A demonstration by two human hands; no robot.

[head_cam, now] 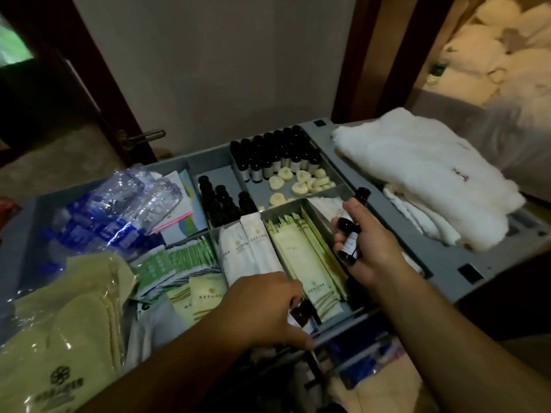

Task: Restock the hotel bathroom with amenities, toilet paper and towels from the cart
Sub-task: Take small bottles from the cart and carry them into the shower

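Dark glass bottles (347, 234) in right hand (375, 251)

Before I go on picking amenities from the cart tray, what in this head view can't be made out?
- Dark bottle labels in right hand: too small and blurred.
- What left hand grips: fingers cover it.
- Packet print: too small to read.
- Lower cart shelf: dark, blocked by both arms.
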